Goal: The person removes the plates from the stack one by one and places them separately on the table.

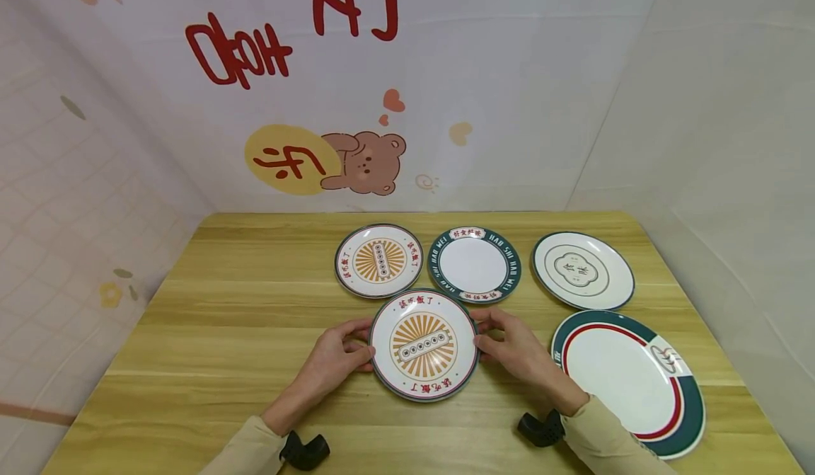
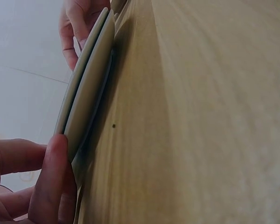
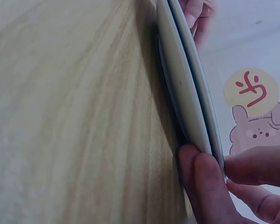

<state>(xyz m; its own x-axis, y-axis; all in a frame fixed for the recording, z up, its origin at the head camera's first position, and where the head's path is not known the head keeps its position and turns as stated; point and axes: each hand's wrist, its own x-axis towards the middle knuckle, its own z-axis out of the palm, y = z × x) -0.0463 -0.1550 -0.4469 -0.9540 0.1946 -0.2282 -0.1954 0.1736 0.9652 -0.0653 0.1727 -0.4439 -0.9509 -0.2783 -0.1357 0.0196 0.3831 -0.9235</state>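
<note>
Both hands hold a small stack of round plates (image 1: 424,345) by its opposite sides, near the middle of the table. The top plate is white with an orange sunburst, red characters and a thin dark rim. Two plate edges, one over the other, show in the left wrist view, with a dark gap between the rims (image 2: 86,77). My left hand (image 1: 340,353) pinches the left edge, thumb at the rim and fingers beneath. At the right edge my right hand (image 1: 514,347) grips likewise, its fingertips (image 3: 207,168) under the lower plate. The lower plate's face is hidden.
Behind the stack lie a smaller sunburst plate (image 1: 380,260) and a green-rimmed plate (image 1: 474,264). A white plate with a grey emblem (image 1: 582,270) is at the back right. A large oval plate (image 1: 627,383) lies by the right forearm. Walls stand behind the wooden table (image 1: 242,305).
</note>
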